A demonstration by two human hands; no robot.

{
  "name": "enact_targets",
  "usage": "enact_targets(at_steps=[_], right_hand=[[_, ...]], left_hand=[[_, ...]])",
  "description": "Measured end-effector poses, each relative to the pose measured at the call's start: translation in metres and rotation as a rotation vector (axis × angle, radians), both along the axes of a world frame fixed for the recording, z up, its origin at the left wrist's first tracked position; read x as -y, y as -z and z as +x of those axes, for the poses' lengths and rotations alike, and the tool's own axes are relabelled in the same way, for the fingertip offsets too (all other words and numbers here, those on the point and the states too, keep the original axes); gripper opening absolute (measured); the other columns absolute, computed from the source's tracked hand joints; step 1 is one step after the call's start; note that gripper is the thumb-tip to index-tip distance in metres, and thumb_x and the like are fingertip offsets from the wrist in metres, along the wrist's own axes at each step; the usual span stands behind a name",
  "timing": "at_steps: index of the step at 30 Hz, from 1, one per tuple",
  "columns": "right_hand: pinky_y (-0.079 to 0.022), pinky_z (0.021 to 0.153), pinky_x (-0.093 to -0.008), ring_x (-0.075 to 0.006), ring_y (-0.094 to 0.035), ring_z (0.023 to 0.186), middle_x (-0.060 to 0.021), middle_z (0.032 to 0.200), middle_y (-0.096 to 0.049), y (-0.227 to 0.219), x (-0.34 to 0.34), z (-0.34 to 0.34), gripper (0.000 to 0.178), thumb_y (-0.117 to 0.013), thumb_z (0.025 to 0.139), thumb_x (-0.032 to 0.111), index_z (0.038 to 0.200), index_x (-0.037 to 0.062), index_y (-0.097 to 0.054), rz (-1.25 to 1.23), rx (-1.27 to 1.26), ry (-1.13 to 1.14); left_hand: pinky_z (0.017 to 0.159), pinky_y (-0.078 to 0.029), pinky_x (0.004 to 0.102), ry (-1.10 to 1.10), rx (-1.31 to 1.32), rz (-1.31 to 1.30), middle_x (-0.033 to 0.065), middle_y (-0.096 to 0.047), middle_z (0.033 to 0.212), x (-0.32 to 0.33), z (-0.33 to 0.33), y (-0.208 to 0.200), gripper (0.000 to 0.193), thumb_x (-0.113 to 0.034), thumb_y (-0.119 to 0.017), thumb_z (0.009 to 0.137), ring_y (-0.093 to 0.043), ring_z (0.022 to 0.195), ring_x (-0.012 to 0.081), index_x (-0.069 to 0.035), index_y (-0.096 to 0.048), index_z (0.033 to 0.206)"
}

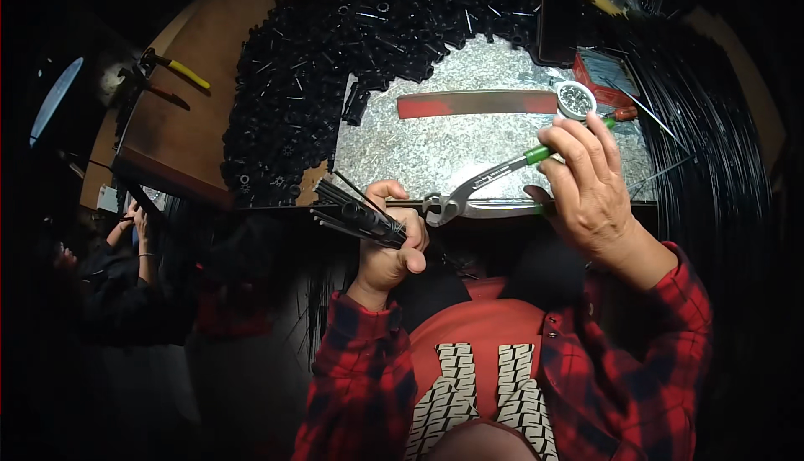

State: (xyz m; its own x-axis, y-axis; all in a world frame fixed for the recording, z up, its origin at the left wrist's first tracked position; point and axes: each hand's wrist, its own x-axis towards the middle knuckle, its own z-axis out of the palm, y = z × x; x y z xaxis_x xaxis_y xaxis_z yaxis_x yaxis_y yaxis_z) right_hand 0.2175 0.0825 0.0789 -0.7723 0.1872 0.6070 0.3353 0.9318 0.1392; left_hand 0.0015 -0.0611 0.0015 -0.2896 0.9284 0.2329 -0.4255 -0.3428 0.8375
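Observation:
My left hand (389, 250) is closed around a bundle of thin black rods (356, 216), just off the worktable's front edge. The rods fan out toward the upper left. In my right hand (593, 185) is a pair of pliers (494, 175) with green grips and dark metal arms. My fingers rest on the upper grip, while the lower grip passes partly behind the thumb. The pliers' jaws point left, close to the fingers of my left hand. Whether the jaws pinch anything is too small to tell.
A large pile of black parts (301, 67) covers the speckled tabletop's (435, 147) back and left. A metal strip with red ends (477, 103), a white tub of small metal pieces (576, 101) and a red box (605, 74) lie beyond. Long black rods (712, 134) hang at right.

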Motion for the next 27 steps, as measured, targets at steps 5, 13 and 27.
enact_targets(at_steps=[5,13,27], right_hand=[[-0.025,0.110,-0.0587,-0.0304,-0.044,0.128,-0.0119,0.128,-0.050,0.003,0.006,-0.010,0.029,-0.066,0.075,0.018,0.099,0.0011,-0.064,0.195,0.013,0.063],[-0.044,0.092,-0.0490,-0.0307,-0.056,0.102,-0.0145,0.108,-0.054,-0.001,0.014,-0.007,0.026,-0.066,0.075,0.019,0.092,0.0000,-0.061,0.053,0.177,-0.051],[-0.050,0.055,-0.0283,-0.0190,-0.062,0.059,-0.0075,0.073,-0.062,0.022,0.027,0.010,0.028,-0.066,0.086,0.008,0.107,-0.0009,-0.050,-2.543,0.602,-0.322]], left_hand=[[0.048,-0.036,0.0181,-0.016,-0.042,-0.027,-0.0060,-0.045,0.060,-0.001,0.001,0.006,0.095,-0.040,-0.090,0.051,-0.045,0.051,0.0048,-0.006,-0.029,0.115],[0.051,-0.039,0.0189,-0.148,-0.180,-0.097,-0.0005,-0.056,0.069,-0.006,0.004,0.017,0.087,-0.043,-0.087,0.055,-0.051,0.058,0.0058,-0.006,-0.031,0.111],[0.059,-0.041,0.0199,0.064,-0.271,-0.083,-0.0028,-0.056,0.073,0.000,-0.012,0.023,0.053,-0.028,-0.093,0.053,-0.052,0.067,0.0048,-0.002,-0.061,0.088]])
